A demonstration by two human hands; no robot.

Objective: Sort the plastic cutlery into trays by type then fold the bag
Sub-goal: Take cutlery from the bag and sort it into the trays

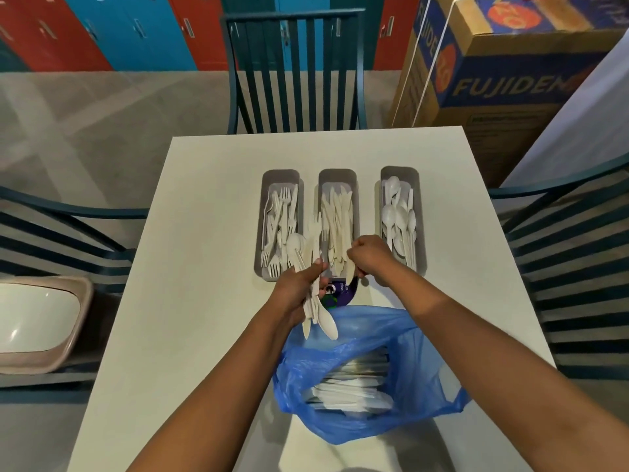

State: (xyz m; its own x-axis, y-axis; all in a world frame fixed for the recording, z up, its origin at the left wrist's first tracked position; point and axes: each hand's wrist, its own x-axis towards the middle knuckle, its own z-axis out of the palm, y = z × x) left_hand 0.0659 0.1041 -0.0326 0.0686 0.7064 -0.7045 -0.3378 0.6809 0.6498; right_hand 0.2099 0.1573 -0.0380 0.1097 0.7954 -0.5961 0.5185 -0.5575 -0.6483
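On the white square table (190,267), three grey oblong plastic trays (401,175) hold forks, knives and spoons. The left hand (299,287) grips a mixed bundle of white plastic cutlery (315,267); the right hand (371,255) pinches one piece, type unclear. A purple packet (343,292) lies half hidden behind the open blue plastic bag (408,352).

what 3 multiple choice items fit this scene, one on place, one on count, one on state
1. Where do the spoons lie?
A. left tray
B. middle tray
C. right tray

2. How many trays stand on the table?
A. two
B. three
C. four

3. What state is the bag in?
A. folded flat
B. open, cutlery inside
C. tied shut

Key:
1 C: the spoons fill the right tray.
2 B: left tray, middle tray and right tray stand on the table.
3 B: the bag gapes with white cutlery showing.
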